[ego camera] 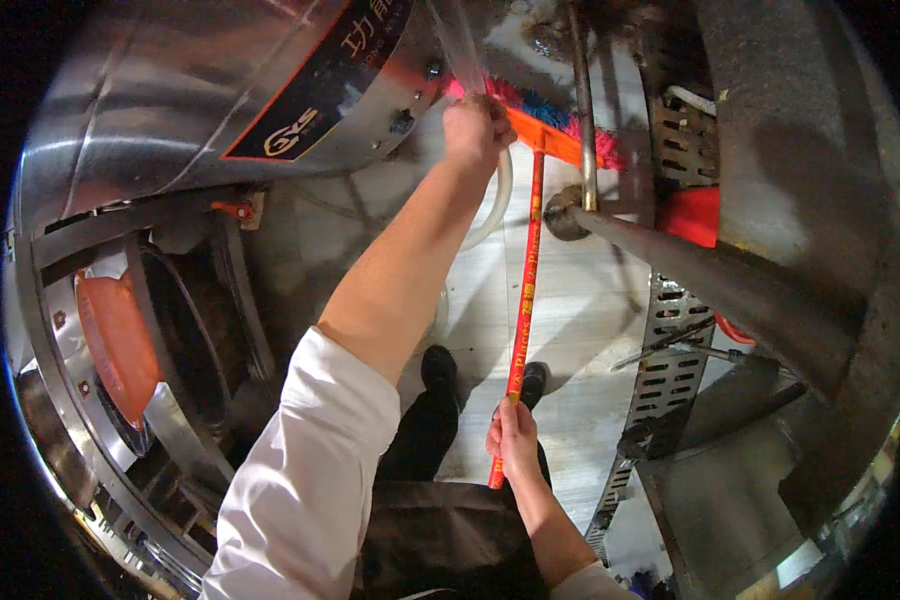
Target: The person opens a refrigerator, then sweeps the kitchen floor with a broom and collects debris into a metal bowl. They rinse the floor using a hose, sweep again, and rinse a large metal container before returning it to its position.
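Note:
My left hand (476, 129) grips a translucent hose (503, 187) near its end, arm stretched forward. From its end, a clear stream of water (457, 41) runs forward and away. My right hand (514, 435) is closed around the lower part of a red broom handle (529, 277), which bears yellow writing. At the far end, the orange broom head (551, 141) has pink and blue bristles (544, 109) and lies just right of my left hand. A thin upright metal pipe (585, 112) passes in front of the broom head.
Left is a large stainless-steel appliance (150, 97) with a lettered panel. An orange bag (120, 345) sits in the metal frame (49, 330) below. A thick metal pipe (720, 277) and perforated metal strip (664, 375) lie right. My black shoes (439, 367) stand on the pale floor (480, 322).

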